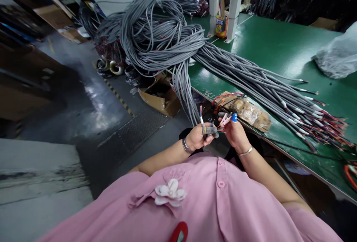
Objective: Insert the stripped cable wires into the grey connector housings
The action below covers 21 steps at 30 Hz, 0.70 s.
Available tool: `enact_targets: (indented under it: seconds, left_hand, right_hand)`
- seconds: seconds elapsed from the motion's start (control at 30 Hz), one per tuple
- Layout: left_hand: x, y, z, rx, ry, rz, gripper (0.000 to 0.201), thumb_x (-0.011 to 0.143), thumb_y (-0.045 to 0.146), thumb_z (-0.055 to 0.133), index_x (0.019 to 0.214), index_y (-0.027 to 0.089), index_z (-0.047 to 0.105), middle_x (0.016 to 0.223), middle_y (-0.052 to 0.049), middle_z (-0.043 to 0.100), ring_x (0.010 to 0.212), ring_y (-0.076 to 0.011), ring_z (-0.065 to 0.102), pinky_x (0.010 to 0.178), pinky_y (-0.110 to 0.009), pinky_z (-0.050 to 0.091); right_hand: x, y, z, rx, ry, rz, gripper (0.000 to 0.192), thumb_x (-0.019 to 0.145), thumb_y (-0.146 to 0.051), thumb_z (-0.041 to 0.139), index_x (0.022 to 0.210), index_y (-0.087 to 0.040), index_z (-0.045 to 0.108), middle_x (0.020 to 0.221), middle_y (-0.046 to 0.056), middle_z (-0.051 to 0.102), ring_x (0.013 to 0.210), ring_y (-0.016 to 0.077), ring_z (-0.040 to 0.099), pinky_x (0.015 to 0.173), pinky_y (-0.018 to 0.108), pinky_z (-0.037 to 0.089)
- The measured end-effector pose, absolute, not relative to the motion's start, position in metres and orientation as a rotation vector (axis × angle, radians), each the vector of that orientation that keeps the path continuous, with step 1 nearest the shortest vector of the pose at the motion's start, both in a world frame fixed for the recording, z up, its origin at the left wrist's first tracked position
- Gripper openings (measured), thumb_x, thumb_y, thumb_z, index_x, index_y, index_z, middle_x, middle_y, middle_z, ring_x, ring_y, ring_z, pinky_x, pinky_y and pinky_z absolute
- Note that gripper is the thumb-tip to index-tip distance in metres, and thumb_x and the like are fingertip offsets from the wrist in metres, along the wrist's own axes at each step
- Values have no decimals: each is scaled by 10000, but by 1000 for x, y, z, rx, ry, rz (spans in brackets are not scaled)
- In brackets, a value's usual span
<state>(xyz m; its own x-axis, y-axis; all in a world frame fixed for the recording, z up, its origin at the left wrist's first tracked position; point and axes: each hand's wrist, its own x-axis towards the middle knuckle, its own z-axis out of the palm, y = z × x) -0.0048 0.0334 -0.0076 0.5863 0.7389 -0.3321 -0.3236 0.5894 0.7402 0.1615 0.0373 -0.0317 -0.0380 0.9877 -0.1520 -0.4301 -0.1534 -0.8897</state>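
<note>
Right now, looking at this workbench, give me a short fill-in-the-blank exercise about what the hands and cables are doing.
1. The left hand grips a grey ____ end with coloured wires sticking up.
2. The big cable bundle lies on a ____ table.
3. The right hand wears a ____ fingertip cover.
4. The person's shirt is ____.

Missing words: cable; green; blue; pink

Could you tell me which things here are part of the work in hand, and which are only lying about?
In hand:
left hand
right hand
grey cable end
grey cable bundle

Lying about:
cardboard box
clear plastic bag
taped brown packet
green table
</note>
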Motion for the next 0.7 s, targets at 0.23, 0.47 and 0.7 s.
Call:
enact_targets:
  seconds: [0.23, 0.47, 0.7]
  left_hand:
    - [-1, 31, -13, 729, 765, 650, 343, 639, 414, 732, 705, 107, 595, 489, -16, 603, 280, -44, 378, 300, -182, 242]
    - [-1, 30, -11, 759, 781, 682, 365, 629, 437, 739, 703, 107, 600, 482, -9, 594, 277, -51, 381, 285, -181, 232]
    - [-7, 16, -8, 928, 821, 634, 411, 675, 491, 720, 745, 96, 630, 435, 23, 527, 284, -52, 374, 288, -181, 237]
  right_hand:
    - [161, 42, -29, -925, -611, 1569, 448, 717, -619, 679, 901, -210, 669, 827, 51, 689, 683, 171, 602, 612, 292, 494]
    - [165, 39, -30, -843, -568, 1728, 514, 718, -700, 611, 835, -203, 667, 811, 44, 691, 642, 144, 595, 573, 257, 486]
    - [196, 26, -30, -888, -845, 2025, 581, 718, -721, 589, 840, -161, 683, 780, 76, 687, 626, 142, 614, 595, 268, 522]
